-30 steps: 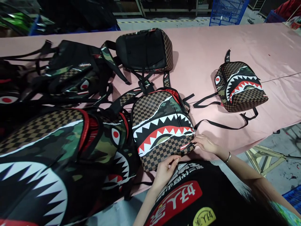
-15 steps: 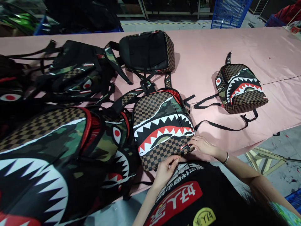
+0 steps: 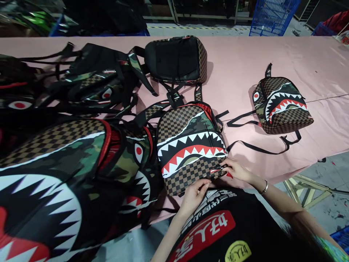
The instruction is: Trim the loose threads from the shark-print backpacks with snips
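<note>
A checkered backpack (image 3: 193,145) with a camouflage and shark-mouth print lies in front of me, its top side showing a red-edged opening. My left hand (image 3: 196,191) is closed at its near bottom edge, thumb and fingers pinching the edge. On the lower right corner, my right hand (image 3: 234,169) pinches something small and dark beside a small red-and-white label (image 3: 215,170). A bit of red shows just under the right fingers.
Large shark-print backpacks (image 3: 54,182) crowd the left, with more bags (image 3: 95,80) behind. A black-backed bag (image 3: 174,60) lies beyond mine. A smaller shark bag (image 3: 283,105) with loose straps rests right on the pink-covered table (image 3: 234,62). A blue crate (image 3: 272,16) stands behind.
The view has shifted slightly. My right fingers have opened out a little around the small dark item, and red now shows beneath them. My left hand stays at the bottom edge.
</note>
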